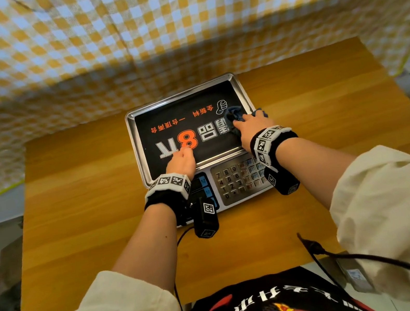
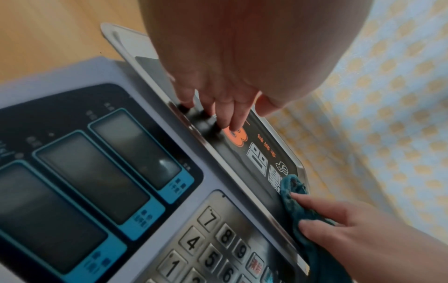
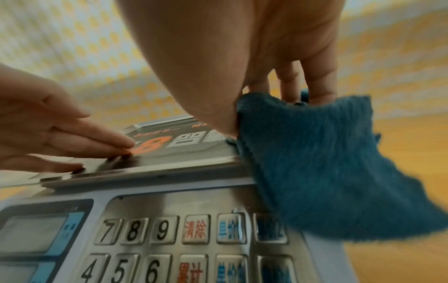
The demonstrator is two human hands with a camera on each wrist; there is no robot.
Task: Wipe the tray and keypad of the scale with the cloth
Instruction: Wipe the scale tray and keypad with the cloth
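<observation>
A steel scale tray (image 1: pixel 132 129) with a black printed mat sits on top of the scale on the wooden table. My right hand (image 1: pixel 251 126) presses a dark teal cloth (image 1: pixel 235 117) onto the tray's right side; the cloth (image 3: pixel 327 168) hangs over the tray's right edge, and its folds (image 2: pixel 293 195) bunch under the fingers. My left hand (image 1: pixel 181 159) lies flat with straight fingers (image 2: pixel 236 122) pressing the mat near the tray's front edge. The metal keypad (image 1: pixel 238 179) lies below the tray, between my wrists, uncovered (image 3: pixel 169 239).
Three dark display windows (image 2: pixel 92 172) sit left of the keypad. A yellow checked cloth (image 1: pixel 175 23) hangs behind the table. Bare wooden tabletop (image 1: pixel 79 177) lies to both sides of the scale. A black cable (image 1: pixel 381 258) runs along the table's near right edge.
</observation>
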